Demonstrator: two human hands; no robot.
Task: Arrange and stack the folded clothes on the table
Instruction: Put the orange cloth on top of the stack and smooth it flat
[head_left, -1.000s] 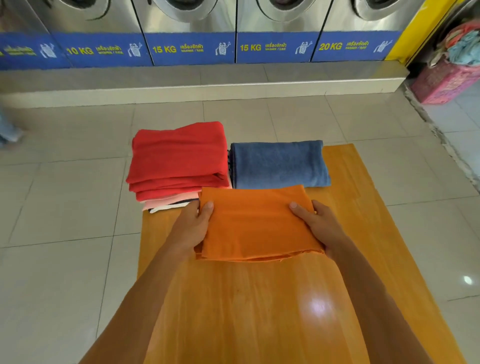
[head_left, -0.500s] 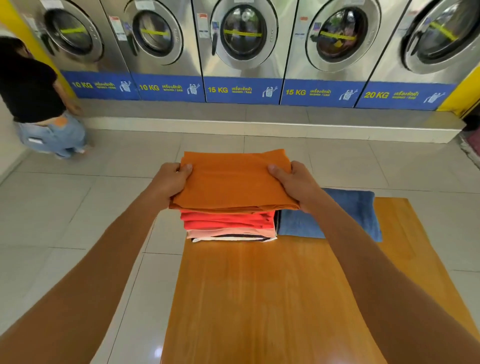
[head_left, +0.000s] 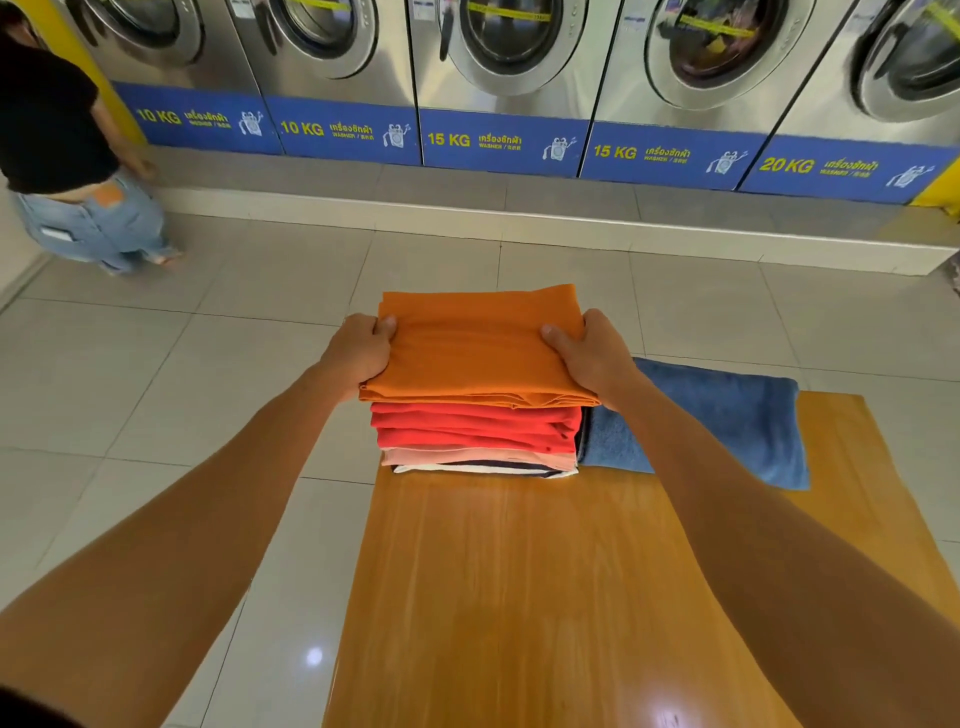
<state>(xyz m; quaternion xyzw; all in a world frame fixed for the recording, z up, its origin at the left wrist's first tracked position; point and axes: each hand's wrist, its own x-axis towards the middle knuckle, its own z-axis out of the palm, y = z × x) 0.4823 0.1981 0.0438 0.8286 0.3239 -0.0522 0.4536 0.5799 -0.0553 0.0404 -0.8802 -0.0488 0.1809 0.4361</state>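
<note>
Left hand (head_left: 358, 353) & right hand (head_left: 592, 353), fingers pinching the orange cloth (head_left: 478, 348) at both sides, set it atop the red pile (head_left: 475, 434); next: let go, square edges.

Head camera looks forward and down, near the table (head_left: 519, 597).

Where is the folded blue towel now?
The blue towel lies at the table's far right, directly beside the clothes stack, partly behind the right hand.

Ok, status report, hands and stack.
Left hand and right hand grip orange cloth, on red pile. Blue towel beside. Nothing in the way.
</note>
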